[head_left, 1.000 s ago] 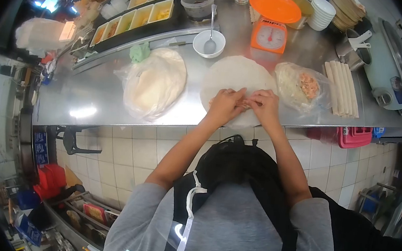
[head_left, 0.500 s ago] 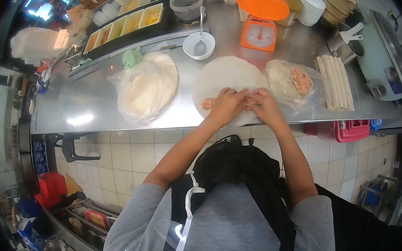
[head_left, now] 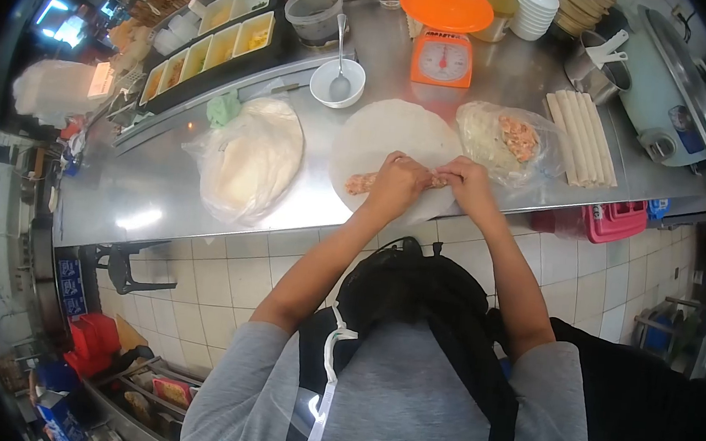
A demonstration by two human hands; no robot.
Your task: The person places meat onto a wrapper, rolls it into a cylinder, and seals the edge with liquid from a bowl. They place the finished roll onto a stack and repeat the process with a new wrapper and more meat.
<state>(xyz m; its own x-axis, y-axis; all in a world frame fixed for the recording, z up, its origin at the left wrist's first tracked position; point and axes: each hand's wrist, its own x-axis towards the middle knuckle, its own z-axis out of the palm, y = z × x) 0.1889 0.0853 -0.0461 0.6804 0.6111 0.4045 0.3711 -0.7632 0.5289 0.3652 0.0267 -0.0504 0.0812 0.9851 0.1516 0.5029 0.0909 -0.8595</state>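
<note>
A thin, round white wrapper (head_left: 374, 133) lies flat near the front edge of the steel table. Along its lower part runs a strip of pinkish minced filling (head_left: 362, 184). My left hand (head_left: 402, 181) is over the middle of this strip, fingers curled down and pressing on it. At the strip's right end, my right hand (head_left: 465, 183) pinches the filling with bent fingers; the fingertips partly hide it. Just right of the wrapper is a clear plastic bag (head_left: 490, 142) with more filling (head_left: 518, 139) on it. To the left, a stack of round wrappers (head_left: 259, 152) sits partly inside plastic.
Several long white rolls (head_left: 580, 140) lie at the right, near a large cooker (head_left: 666, 106). Behind the wrapper stand an orange scale (head_left: 442, 59) and a white bowl (head_left: 323, 94) with a spoon (head_left: 340, 58). A black tray of ingredient containers (head_left: 207, 62) is at the back left.
Both hands have moved slightly apart along the filling, uncovering more of the strip between them. The whole view has shifted a little.
</note>
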